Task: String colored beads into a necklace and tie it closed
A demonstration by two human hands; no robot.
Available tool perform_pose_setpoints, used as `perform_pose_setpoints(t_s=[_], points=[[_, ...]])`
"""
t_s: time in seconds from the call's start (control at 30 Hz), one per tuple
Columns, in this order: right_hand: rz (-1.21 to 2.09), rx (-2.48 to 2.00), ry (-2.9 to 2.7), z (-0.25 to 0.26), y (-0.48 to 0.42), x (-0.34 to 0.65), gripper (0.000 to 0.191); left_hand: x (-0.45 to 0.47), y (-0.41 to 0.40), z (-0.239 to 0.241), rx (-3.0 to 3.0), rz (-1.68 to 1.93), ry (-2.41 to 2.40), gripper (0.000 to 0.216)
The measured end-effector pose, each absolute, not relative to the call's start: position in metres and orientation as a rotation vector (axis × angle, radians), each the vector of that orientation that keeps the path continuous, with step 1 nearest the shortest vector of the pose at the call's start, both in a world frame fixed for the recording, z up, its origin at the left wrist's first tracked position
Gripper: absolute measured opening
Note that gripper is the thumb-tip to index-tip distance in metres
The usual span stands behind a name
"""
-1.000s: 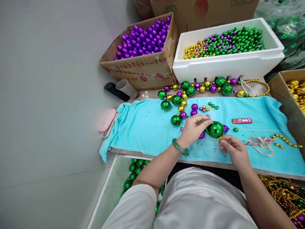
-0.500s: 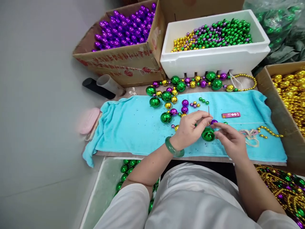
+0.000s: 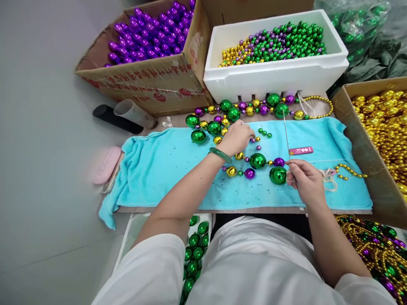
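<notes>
Strung beads (image 3: 257, 161) in green, gold and purple lie across the middle of a blue towel (image 3: 159, 169), which is rumpled at its left end and dotted with dark specks; the towel covers most of a wood-look tabletop (image 3: 181, 117). On the right, the right hand (image 3: 305, 180) pinches a thin rod (image 3: 286, 135) pointing up, with a large green ball (image 3: 277, 175) against its fingers; the left hand (image 3: 239, 136) is farther off, fingers down beside small loose beads (image 3: 258, 148), and I cannot tell whether it grips any. Along the far edge stand a cardboard box of purple balls (image 3: 149, 70) at left and a white foam box (image 3: 276, 76) of small beads; gold beads (image 3: 388, 140) fill a carton at right; green balls (image 3: 193, 254) lie in a container at the near side; a plain grey surface (image 3: 41, 169) fills the left.
</notes>
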State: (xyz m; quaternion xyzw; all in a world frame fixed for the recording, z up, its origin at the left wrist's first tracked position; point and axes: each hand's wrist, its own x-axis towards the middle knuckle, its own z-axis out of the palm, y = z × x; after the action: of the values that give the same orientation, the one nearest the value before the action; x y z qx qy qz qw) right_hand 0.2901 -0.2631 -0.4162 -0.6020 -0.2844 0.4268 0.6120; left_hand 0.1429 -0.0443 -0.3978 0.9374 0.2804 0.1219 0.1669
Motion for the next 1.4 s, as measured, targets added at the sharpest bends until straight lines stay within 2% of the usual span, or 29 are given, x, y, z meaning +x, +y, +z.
perform_pose_setpoints(t_s=[0.13, 0.3, 0.4, 0.53, 0.63, 0.73, 1.1, 1.27, 1.4], points=[[1.084, -1.32, -0.58, -0.411, -0.264, 0.291, 0.024, 0.159, -0.055, -0.416, 2.74, 0.085, 0.575, 0.02], [1.065, -1.313, -0.6, -0.404, -0.268, 0.297, 0.024, 0.174, -0.059, -0.423, 2.6, -0.065, 0.639, 0.012], [1.037, -1.348, -0.621, -0.407, -0.272, 0.296, 0.021, 0.172, -0.058, -0.421, 2.364, 0.148, 0.738, 0.012], [1.014, -1.408, -0.672, -0.415, -0.277, 0.29, 0.018, 0.157, -0.065, -0.405, 1.515, 0.586, 0.792, 0.023], [1.021, -1.426, -0.702, -0.419, -0.277, 0.286, 0.017, 0.145, -0.073, -0.39, 0.985, 0.687, 0.717, 0.021], [1.026, -1.431, -0.716, -0.419, -0.276, 0.286, 0.018, 0.139, -0.08, -0.382, 0.785, 0.696, 0.68, 0.016], [1.005, -1.458, -0.757, -0.418, -0.275, 0.284, 0.017, 0.136, -0.085, -0.381, 0.741, 0.717, 0.652, 0.017], [1.008, -1.472, -0.75, -0.419, -0.277, 0.285, 0.018, 0.138, -0.092, -0.38, 0.881, 0.744, 0.663, 0.029], [0.994, -1.469, -0.787, -0.42, -0.277, 0.285, 0.016, 0.138, -0.103, -0.374, 1.12, 0.626, 0.633, 0.045]])
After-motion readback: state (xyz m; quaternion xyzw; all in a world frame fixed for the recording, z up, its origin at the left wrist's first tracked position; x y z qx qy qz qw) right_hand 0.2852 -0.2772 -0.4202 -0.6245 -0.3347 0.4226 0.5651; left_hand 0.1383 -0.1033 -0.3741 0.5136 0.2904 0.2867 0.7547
